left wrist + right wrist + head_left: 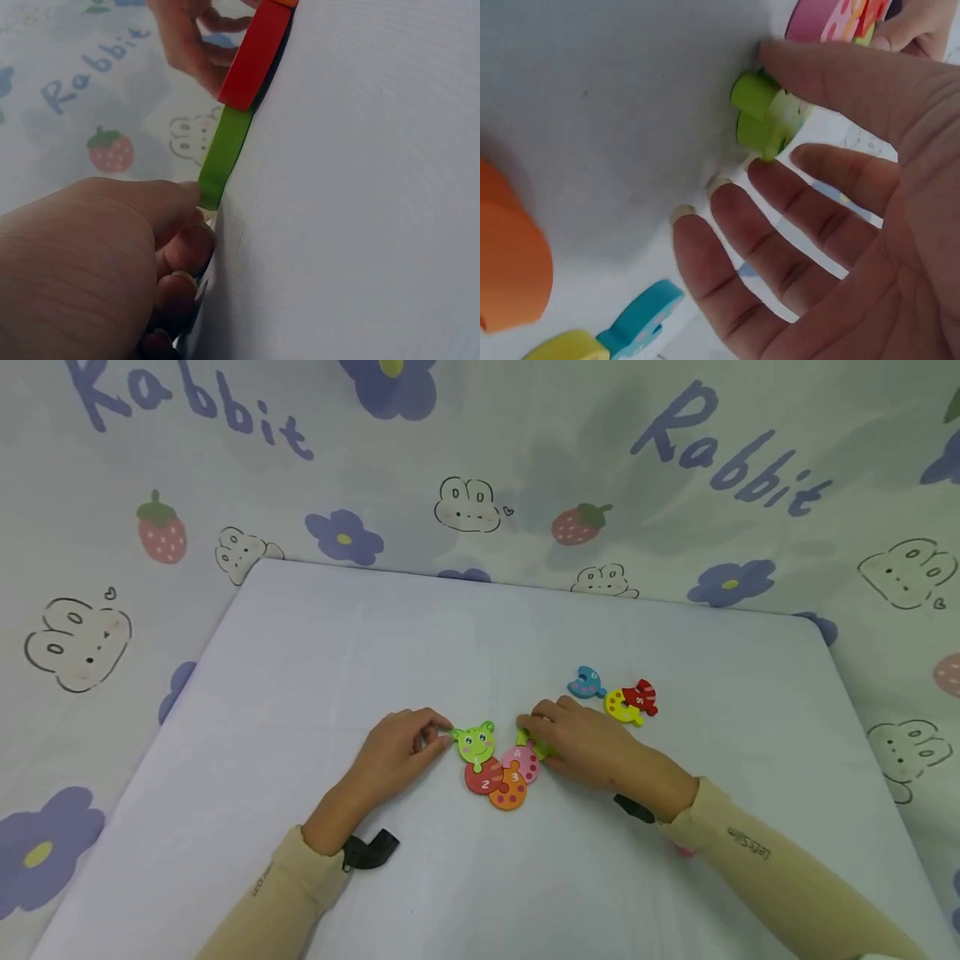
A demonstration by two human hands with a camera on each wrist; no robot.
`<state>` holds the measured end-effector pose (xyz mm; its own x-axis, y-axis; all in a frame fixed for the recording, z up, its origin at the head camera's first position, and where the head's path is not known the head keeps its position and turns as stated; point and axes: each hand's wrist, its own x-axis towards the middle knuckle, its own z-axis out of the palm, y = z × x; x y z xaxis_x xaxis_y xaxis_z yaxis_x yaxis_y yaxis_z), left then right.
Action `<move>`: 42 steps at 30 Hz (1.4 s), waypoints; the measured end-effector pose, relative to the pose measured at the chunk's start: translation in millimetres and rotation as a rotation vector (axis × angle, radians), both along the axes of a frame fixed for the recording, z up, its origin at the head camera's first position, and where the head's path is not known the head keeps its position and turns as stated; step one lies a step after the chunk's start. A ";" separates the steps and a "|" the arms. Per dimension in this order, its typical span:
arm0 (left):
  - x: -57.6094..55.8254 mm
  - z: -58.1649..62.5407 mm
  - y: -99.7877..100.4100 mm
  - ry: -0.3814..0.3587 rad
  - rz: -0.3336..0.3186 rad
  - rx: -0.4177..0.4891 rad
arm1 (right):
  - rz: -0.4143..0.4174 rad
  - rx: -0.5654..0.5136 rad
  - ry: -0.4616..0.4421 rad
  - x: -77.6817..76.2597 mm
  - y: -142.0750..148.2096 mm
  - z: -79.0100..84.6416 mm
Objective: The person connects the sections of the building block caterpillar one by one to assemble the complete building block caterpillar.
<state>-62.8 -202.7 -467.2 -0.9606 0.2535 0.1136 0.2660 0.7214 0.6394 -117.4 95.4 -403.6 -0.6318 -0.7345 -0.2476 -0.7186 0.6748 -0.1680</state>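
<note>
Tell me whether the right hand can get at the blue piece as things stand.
Probably yes: the blue piece lies just beyond the right hand, with nothing visible between them. That hand is at the green piece, though, so it would likely have to leave it first.

We seem to be in a child-themed play or recording corner, though we cannot tell whether it belongs to a home or a studio. We see a pale, creased cloth (525,452) printed with blue-violet flowers (358,538), red strawberries (162,539), line-drawn rabbit faces (467,517) and the purple word "Rabbit", spread along the far, left and right sides of a smooth white-covered tabletop (375,643). Brightly coloured, numbered puzzle pieces (480,777) lie there, and black devices (369,852) beside the beige sleeves (303,872) suit recording.
</note>
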 end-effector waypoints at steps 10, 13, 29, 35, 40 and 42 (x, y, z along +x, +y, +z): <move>0.1 0.1 0.8 0.011 -0.003 0.003 | -0.085 0.002 -0.027 3.0 25.6 0.0; -0.6 0.5 1.6 0.006 -0.002 -0.001 | -0.117 -0.057 -0.024 4.5 40.3 1.4; -0.8 -2.3 2.8 0.001 0.007 0.000 | -0.222 -0.129 -0.079 16.6 104.0 7.1; -1.7 -1.0 4.4 -0.005 -0.001 0.003 | -0.251 -0.142 -0.067 29.2 127.0 5.8; -1.1 0.0 3.3 -0.002 -0.007 0.008 | -0.330 -0.103 -0.075 41.4 142.3 6.6; -0.5 0.0 1.9 -0.001 -0.005 0.009 | -0.360 -0.091 -0.083 46.0 146.9 6.1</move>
